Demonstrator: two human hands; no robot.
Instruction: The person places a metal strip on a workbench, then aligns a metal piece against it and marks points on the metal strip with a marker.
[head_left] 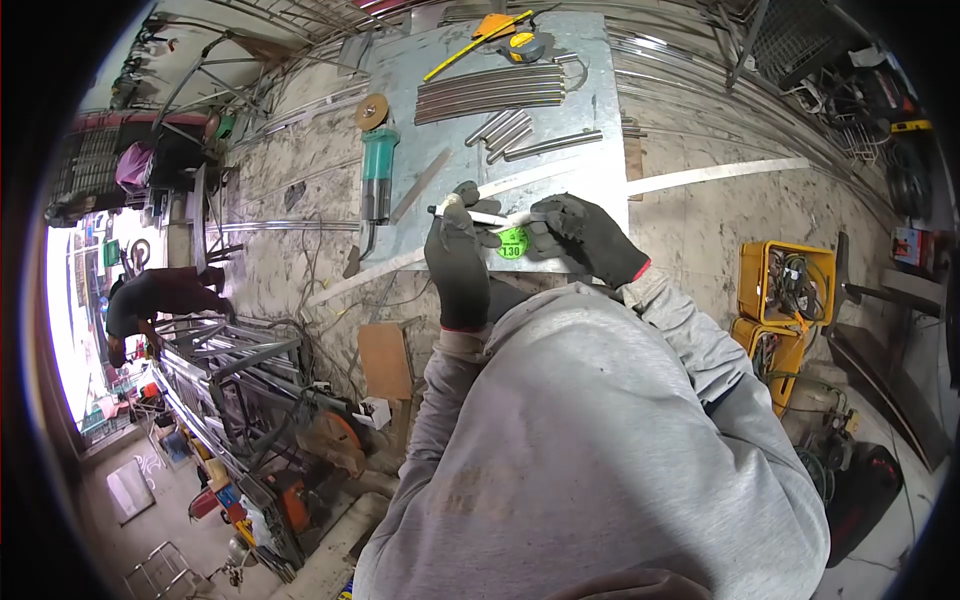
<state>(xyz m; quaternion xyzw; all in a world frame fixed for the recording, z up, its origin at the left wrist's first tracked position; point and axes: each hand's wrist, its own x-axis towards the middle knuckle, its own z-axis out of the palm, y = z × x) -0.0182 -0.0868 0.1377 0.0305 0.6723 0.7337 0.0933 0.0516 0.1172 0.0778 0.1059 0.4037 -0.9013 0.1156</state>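
Note:
Both of my hands wear dark work gloves and meet over the near edge of the metal sheet [408, 160]. My left hand [460, 262] is closed around a slim white marker pen [484, 217] with a dark end. Closed too, my right hand [585, 235] pinches the pen's other end; whether a cap comes between is too small to tell. Just beneath the fingers shows a round green label [512, 244] reading 1.30. A long flat metal strip [720, 174] runs crosswise under or beside my hands; they cover its middle.
On the sheet lie a green angle grinder [378, 160], several long tubes [490, 94], short tube pieces [503, 130], a tape measure [522, 45] and a yellow ruler [470, 48]. Yellow crates [785, 285] stand right. Another person [160, 300] bends over at left beside a metal rack [235, 370].

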